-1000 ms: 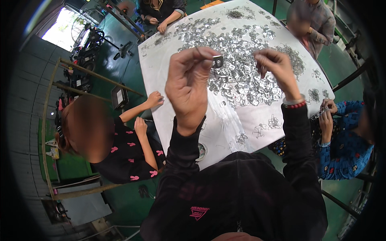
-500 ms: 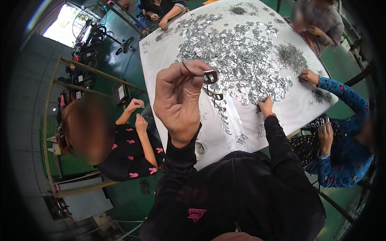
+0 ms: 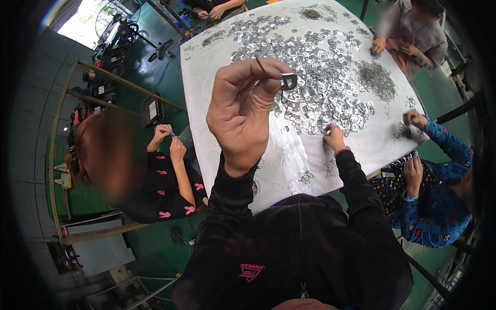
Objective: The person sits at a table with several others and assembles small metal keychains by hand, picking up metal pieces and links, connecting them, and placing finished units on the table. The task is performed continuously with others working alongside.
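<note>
My left hand (image 3: 240, 111) is raised close to the camera, thumb and fingers pinched on a thin dark wire (image 3: 260, 64). A small silver metal buckle (image 3: 289, 81) with a slot sits at its fingertips, and a bit of wire hangs beneath. Farther down, at the near edge of a large heap of loose metal buckles (image 3: 310, 64), my right hand (image 3: 336, 138) has its fingers closed at a small piece that looks like a buckle (image 3: 327, 132). A red bead bracelet circles that wrist.
The white-covered table (image 3: 204, 93) also bears piles of thin wire pieces (image 3: 377, 80) and a strip of clear tape (image 3: 294, 150). Co-workers sit around it: a person in pink-patterned black (image 3: 170, 186) at left, one in blue sleeves (image 3: 439, 206) at right, others across.
My left hand has moved right and slightly up with the buckle; the chain of buckles that hung below it shows far less now. My right hand has shifted slightly left along the heap.
</note>
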The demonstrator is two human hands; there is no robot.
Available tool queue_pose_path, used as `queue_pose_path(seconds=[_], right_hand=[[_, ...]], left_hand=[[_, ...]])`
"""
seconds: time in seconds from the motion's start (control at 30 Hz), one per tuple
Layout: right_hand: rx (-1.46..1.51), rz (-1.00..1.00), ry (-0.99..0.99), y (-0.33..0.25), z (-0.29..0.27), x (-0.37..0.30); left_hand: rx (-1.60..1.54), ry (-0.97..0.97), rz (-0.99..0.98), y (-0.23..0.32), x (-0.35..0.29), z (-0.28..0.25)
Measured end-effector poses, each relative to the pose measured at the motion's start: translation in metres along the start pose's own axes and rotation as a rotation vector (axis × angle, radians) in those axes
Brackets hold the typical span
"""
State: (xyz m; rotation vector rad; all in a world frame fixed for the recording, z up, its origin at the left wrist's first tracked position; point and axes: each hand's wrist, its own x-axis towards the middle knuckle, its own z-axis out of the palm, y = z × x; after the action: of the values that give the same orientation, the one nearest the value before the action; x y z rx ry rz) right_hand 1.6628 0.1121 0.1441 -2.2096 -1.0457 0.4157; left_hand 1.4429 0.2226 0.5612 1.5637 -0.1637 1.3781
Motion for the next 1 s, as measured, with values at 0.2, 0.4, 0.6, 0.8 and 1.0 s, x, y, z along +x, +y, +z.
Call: queue_pose_path(seconds=[0.2,0.4,0.6,0.8,1.0], right_hand=[[-0.036,-0.163,-0.024,-0.026,-0.008,-0.014],[0.776,-0.077,0.229,-0.143,-0.110,0.013],[1.220,-0.494,-0.019,-0.288,-0.221,-0.021],[1.150,-0.658,0.069,-0.362,-0.254,-0.056],[0.947,-0.796,0.147,-0.369,-0.258,-0.063]], left_hand=[[0.014,-0.009,0.027,0.005,-0.002,0.002],[0.037,-0.072,0.073,0.004,-0.009,-0.002],[0.154,-0.080,-0.082,0.004,-0.016,-0.003],[0.437,-0.157,-0.035,0.015,-0.012,-0.010],[0.560,-0.088,-0.006,0.018,-0.012,-0.013]])
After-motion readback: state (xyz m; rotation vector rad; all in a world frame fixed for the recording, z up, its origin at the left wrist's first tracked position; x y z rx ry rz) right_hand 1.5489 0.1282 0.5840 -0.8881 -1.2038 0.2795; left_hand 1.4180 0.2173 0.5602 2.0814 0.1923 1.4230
